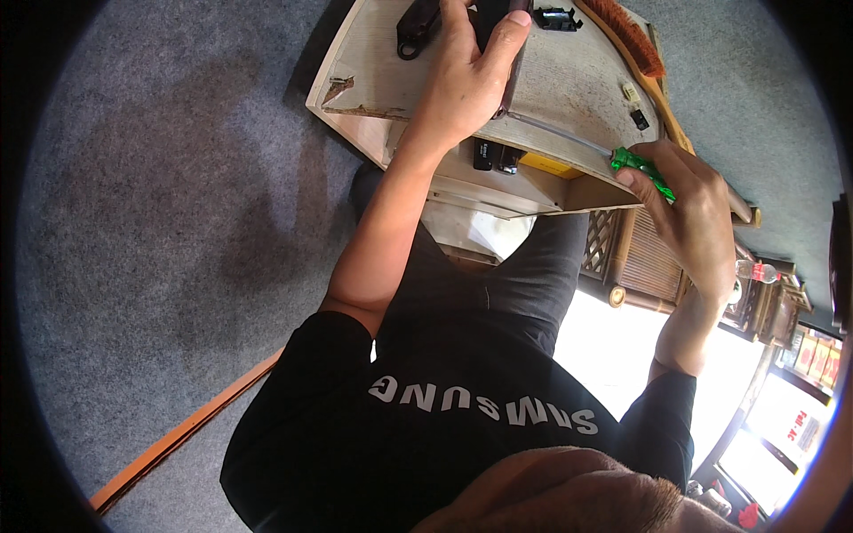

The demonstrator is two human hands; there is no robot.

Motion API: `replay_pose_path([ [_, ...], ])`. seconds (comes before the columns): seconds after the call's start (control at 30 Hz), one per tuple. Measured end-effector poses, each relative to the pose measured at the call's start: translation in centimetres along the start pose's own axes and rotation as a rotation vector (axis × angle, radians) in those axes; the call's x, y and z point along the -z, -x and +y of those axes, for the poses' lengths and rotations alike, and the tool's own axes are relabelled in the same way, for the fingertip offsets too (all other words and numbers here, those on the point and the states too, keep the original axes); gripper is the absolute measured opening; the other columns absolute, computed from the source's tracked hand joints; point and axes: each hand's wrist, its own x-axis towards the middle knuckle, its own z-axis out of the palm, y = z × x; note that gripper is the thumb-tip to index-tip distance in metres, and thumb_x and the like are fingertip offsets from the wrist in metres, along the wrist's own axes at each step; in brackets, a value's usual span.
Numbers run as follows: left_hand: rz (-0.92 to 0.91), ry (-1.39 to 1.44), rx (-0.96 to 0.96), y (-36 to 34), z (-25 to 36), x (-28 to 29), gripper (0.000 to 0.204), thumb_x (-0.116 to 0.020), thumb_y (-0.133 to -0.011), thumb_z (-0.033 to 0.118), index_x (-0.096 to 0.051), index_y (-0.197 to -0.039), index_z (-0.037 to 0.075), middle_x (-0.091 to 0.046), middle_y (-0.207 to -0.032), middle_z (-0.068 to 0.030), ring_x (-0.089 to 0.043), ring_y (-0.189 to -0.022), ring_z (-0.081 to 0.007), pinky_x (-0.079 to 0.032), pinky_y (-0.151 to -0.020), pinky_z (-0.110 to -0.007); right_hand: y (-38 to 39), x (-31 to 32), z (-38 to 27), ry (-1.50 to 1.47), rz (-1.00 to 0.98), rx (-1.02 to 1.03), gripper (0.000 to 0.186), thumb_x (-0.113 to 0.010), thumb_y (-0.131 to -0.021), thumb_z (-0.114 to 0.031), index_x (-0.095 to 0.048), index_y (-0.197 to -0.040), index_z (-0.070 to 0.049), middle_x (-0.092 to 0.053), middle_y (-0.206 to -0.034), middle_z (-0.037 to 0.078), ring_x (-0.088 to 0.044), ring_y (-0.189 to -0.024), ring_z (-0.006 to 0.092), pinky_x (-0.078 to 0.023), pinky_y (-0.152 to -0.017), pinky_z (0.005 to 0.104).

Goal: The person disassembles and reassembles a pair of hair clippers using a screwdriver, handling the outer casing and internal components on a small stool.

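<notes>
My left hand [471,84] is closed around a dark, boxy device [513,84] at the top of the view, thumb along its edge. Part of that device lies under my fingers and beyond the frame's upper border, so its kind is unclear. My right hand [689,191] grips a screwdriver [649,173] by its green, see-through handle. Its long metal shaft points left, and the tip meets the device's near corner. Beside my left hand lies a dark plastic piece with a ring-shaped end [410,43]. A small black plastic part [558,19] sits just right of the device.
The worn wooden table [378,67] has a chipped edge and an open compartment with small black items [495,156] and a yellow thing [546,164]. A wooden-handled brush [626,35] and a small connector-like part [634,105] lie along the right side.
</notes>
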Motion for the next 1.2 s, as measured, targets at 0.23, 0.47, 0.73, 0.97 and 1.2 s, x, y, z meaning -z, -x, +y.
replay_pose_path([
  [0.23,-0.042,-0.01,0.11,0.1,0.8,0.1,0.044,-0.055,-0.112,0.033,-0.045,-0.139,0.001,-0.06,-0.126,-0.0149,-0.058,-0.112,-0.021,-0.048,-0.098,-0.036,-0.1,-0.5,-0.7,-0.125,-0.018,-0.141,0.035,-0.078,-0.094,-0.031,-0.071,-0.116,-0.005,-0.076,-0.083,0.01,-0.079,-0.078,0.0234,-0.057,-0.061,0.0358],
  [0.47,0.011,-0.058,-0.013,0.1,0.1,0.0,0.043,-0.056,-0.112,0.032,-0.045,-0.14,0.001,-0.061,-0.125,-0.0156,-0.059,-0.112,-0.0218,-0.049,-0.097,-0.036,-0.2,-0.4,-0.6,-0.03,0.049,-0.032,0.032,-0.079,-0.093,-0.031,-0.068,-0.11,-0.006,-0.077,-0.087,0.009,-0.079,-0.076,0.0256,-0.059,-0.062,0.0386],
  [0.73,-0.003,-0.039,0.0,0.0,-0.3,0.1,0.043,-0.057,-0.111,0.032,-0.046,-0.14,0.001,-0.061,-0.126,-0.0158,-0.058,-0.114,-0.022,-0.049,-0.099,-0.037,-0.5,-0.7,-1.6,-0.069,0.086,-0.068,0.033,-0.082,-0.091,-0.029,-0.066,-0.106,-0.004,-0.077,-0.089,0.009,-0.078,-0.076,0.0252,-0.06,-0.061,0.0397],
  [0.97,0.021,0.006,0.118,0.1,1.3,-0.3,0.046,-0.056,-0.112,0.033,-0.045,-0.141,0.0,-0.061,-0.128,-0.0163,-0.057,-0.119,-0.0234,-0.047,-0.102,-0.037,-0.1,-0.7,-1.0,0.005,0.059,-0.037,0.032,-0.081,-0.091,-0.029,-0.065,-0.104,-0.005,-0.077,-0.089,0.009,-0.078,-0.075,0.0258,-0.059,-0.06,0.0403],
  [1.2,0.011,-0.083,-0.106,0.0,-0.5,0.2,0.048,-0.056,-0.112,0.034,-0.045,-0.142,-0.001,-0.06,-0.128,-0.017,-0.057,-0.119,-0.024,-0.046,-0.103,-0.038,-0.4,-1.5,-1.6,-0.081,0.111,-0.043,0.032,-0.079,-0.093,-0.032,-0.065,-0.097,-0.004,-0.077,-0.093,0.008,-0.077,-0.076,0.0245,-0.058,-0.061,0.0408],
])
